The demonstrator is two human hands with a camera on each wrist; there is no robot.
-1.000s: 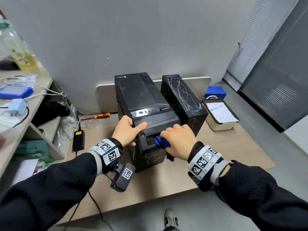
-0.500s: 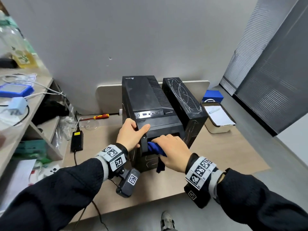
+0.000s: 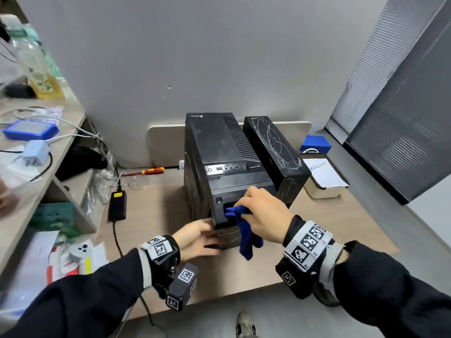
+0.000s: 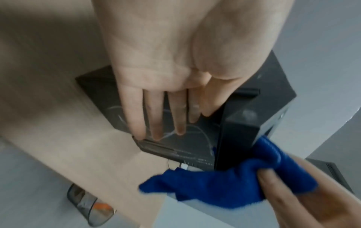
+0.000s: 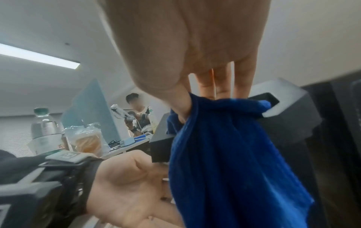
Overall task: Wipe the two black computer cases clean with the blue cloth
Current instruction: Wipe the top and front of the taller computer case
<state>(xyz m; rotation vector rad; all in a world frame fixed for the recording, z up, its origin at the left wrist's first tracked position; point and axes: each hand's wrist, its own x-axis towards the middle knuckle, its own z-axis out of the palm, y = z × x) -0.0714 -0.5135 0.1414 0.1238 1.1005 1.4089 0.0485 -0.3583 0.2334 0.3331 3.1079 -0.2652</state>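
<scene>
While the right hand point(image 3: 264, 215) pinches the cloth point(image 3: 244, 230) against the recess on the front of the left case point(image 3: 214, 152), the cloth's loose end hangs down. The left hand point(image 3: 197, 240), fingers straight, grips nothing and presses flat on that case's lower front. Both cases stand upright, side by side, mid-bench point(image 3: 158, 215), fronts toward the near edge; the right case point(image 3: 275, 152) tilts slightly.

Two black computer cases point(image 3: 219, 152) point(image 3: 275, 152), one blue cloth point(image 3: 245, 236), one screwdriver point(image 3: 148, 171), one power adapter point(image 3: 117, 206), two hands point(image 3: 197, 240) point(image 3: 263, 217).
</scene>
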